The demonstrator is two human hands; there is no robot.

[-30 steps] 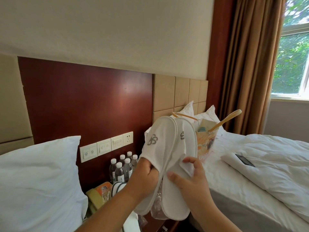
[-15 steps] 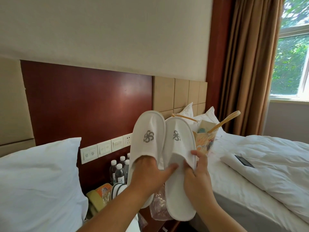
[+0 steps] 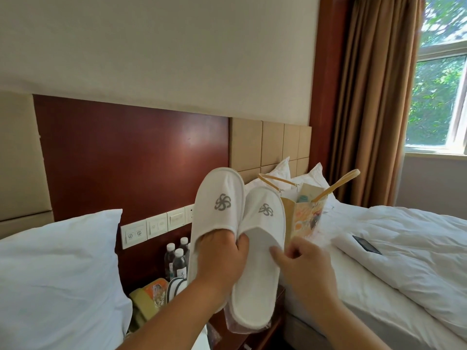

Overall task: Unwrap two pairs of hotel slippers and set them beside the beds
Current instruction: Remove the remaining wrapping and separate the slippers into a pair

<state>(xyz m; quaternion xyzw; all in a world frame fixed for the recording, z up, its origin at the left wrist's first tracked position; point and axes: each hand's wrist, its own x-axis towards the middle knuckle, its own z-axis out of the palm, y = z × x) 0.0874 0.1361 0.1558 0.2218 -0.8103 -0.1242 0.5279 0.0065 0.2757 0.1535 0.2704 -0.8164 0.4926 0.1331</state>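
Two white hotel slippers with grey flower logos are held up toe-end high between the beds. My left hand (image 3: 222, 258) grips both: its fingers are tucked into the left slipper (image 3: 217, 198) and its thumb presses the insole of the right slipper (image 3: 260, 274). My right hand (image 3: 303, 266) hangs at the right slipper's outer edge with loosely curled fingers, holding nothing. A crumpled clear plastic wrapper (image 3: 236, 327) shows just below the slippers' heels.
A patterned paper bag (image 3: 303, 218) with yellow handles stands on the right bed (image 3: 404, 286), near a dark phone (image 3: 366, 245). Water bottles (image 3: 178, 260) and a packet crowd the nightstand between the beds. A white pillow (image 3: 58, 274) lies on the left.
The slippers went from stacked to side by side. My right hand has let go of the right slipper and drawn back slightly right; my left hand now holds both.
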